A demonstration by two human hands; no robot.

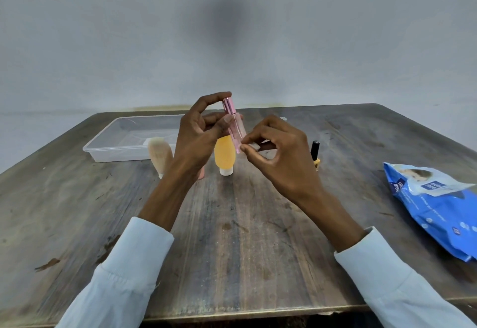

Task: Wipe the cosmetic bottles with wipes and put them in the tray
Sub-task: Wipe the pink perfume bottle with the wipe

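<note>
My left hand [204, 131] holds a slim pink bottle [234, 123] tilted above the table, index fingertip on its shiny cap and thumb against its side. My right hand [276, 152] pinches a small white wipe [254, 146] against the bottle's lower end. Behind my hands an orange bottle [224, 156] stands on its white cap. A beige tube [160, 154] stands to its left, and a pinkish one is mostly hidden by my left wrist. A small black-capped bottle [315, 153] stands to the right. The clear plastic tray [116, 144] sits at the back left.
A blue pack of wet wipes [438, 206] lies at the right edge of the dark wooden table [232, 237]. A grey wall stands right behind the table's far edge.
</note>
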